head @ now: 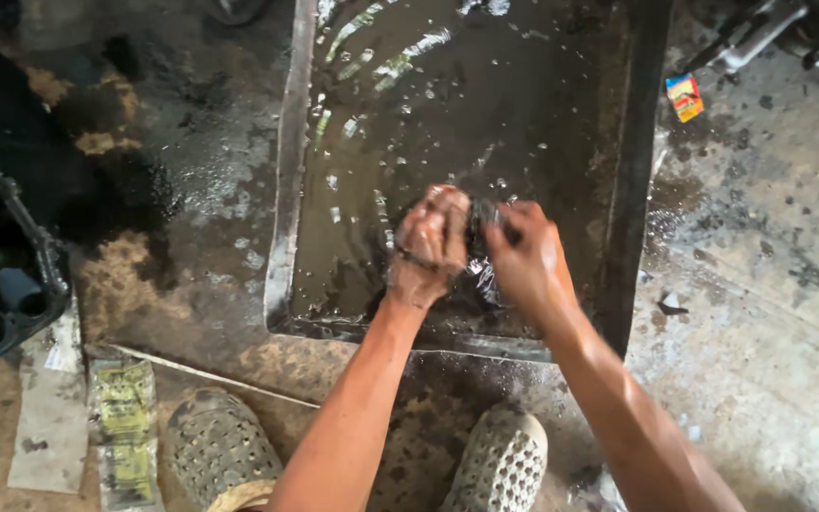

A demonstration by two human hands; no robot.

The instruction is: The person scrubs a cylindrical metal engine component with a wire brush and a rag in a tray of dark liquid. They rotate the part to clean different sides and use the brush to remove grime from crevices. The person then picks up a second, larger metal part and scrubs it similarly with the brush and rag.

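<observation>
Over the metal tray [282, 190] (murky liquid), both hands grip a dark part [479, 228].

Single head view, looks steeply down from above, close over metal tray [282, 190] on floor [760, 313]; own feet at bottom edge.

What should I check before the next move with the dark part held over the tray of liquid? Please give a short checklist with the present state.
1. Left hand closed on the dark part: ok.
2. Right hand touching the same part: ok.
3. Part kept over the metal tray, not over the floor: ok.
4. Dark liquid present in the tray: ok.
5. Part clean: cannot tell, the hands hide most of it.
6. Dry floor near the perforated shoes: not ok, it looks wet and stained.
</observation>
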